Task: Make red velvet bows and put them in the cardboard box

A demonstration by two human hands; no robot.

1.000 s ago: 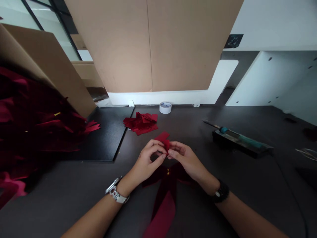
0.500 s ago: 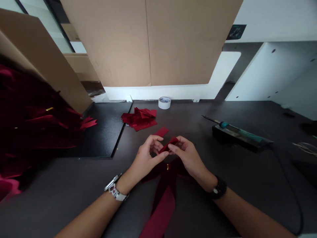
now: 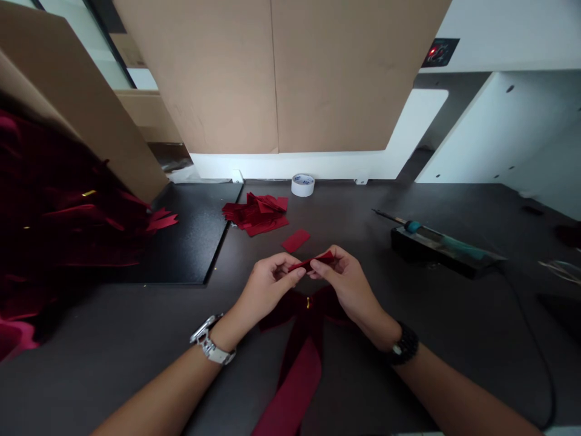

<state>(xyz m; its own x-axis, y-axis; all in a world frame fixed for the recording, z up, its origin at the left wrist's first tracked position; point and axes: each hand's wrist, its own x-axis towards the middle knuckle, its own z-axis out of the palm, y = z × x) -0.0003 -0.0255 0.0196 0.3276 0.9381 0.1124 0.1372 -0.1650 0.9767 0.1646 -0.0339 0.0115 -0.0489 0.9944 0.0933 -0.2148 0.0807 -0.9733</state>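
Between my two hands is a small strip of red fabric [image 3: 325,257], folded lengthwise into a narrow band. My left hand [image 3: 271,283] pinches its left end between thumb and fingers. The right end is gripped the same way by my right hand [image 3: 347,277]. Just below them a dark red velvet bow [image 3: 305,339] lies on the table, with a small gold-coloured piece [image 3: 308,302] at its centre and tails running toward me. My hands partly hide its loops. A single flat red fabric piece [image 3: 296,240] rests just beyond my fingers.
Behind lies a pile of red fabric pieces [image 3: 256,215], beside a roll of white tape [image 3: 302,185]. A soldering iron [image 3: 411,226] sits on a black holder [image 3: 447,254] at right, its cord trailing forward. Dark red bows [image 3: 68,212] heap at left by a cardboard box [image 3: 77,97].
The red strip has been folded narrower and drawn straighter between my hands. My hands have shifted slightly, uncovering the whole loose red piece behind them.
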